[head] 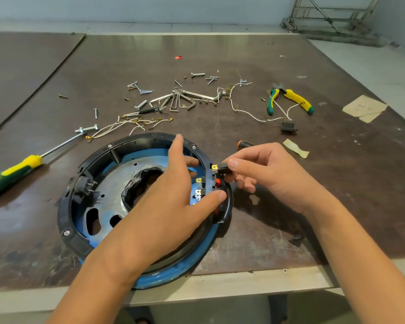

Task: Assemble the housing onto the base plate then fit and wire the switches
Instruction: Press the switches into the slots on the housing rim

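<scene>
Right hand pinches a switch against the housing, seemingly unseated; pushed askew, it could jam.

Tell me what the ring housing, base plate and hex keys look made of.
Ring housing: likely moulded plastic, black, semi-gloss; it shows moulded ribs and screw bosses.
Base plate: looks like sheet metal, painted blue, worn to bare dull grey near the centre hole.
Hex keys: probably steel, bright plated; silvery reflective shine.
</scene>
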Available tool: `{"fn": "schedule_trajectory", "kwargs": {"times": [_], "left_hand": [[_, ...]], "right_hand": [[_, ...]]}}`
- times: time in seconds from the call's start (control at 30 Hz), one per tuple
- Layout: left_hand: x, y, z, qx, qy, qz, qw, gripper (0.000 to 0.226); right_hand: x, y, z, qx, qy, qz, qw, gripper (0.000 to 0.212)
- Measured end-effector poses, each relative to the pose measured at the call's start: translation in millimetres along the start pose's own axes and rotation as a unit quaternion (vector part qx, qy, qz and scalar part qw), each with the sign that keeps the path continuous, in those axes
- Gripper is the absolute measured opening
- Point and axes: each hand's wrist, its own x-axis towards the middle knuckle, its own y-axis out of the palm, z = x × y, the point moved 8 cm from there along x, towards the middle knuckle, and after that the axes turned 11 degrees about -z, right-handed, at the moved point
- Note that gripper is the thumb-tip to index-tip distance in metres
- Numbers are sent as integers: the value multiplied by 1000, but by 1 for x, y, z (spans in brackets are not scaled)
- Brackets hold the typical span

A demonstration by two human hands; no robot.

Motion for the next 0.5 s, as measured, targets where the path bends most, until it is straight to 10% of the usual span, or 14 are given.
{"fn": "schedule_trajectory", "kwargs": {"times": [0.5], "left_hand": [[1, -3, 2, -6, -30, -8, 1000, 120]], "right_hand": [[1, 7, 10, -124, -66, -21, 990, 22]]}}
